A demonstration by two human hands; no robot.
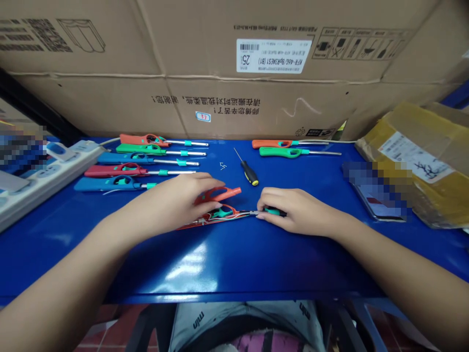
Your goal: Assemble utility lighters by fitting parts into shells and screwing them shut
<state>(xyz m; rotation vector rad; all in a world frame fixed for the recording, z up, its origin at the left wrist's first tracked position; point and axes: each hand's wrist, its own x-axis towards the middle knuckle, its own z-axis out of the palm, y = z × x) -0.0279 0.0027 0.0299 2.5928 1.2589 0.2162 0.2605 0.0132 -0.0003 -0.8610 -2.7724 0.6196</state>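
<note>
In the middle of the blue table lies an opened orange gas lighter [234, 215], its green trigger and thin wires exposed. My left hand [179, 198] is closed on the loose orange casing half [230, 192], tilted just above the open body. The handle end is partly hidden under that hand. With its fingertips, my right hand [293, 209] pinches the lighter's metal tube, near a green piece. A black and yellow screwdriver [249, 173] lies behind, between the hands. Several tiny screws [223, 166] sit to its left.
Several assembled lighters [124, 158] are lined up at the back left, beside a white power strip [47, 171]. Two more lighters [280, 152] lie at the back right. A phone [377, 195] and a yellow-taped parcel [414, 166] are at right. A large cardboard box [205, 63] walls the back.
</note>
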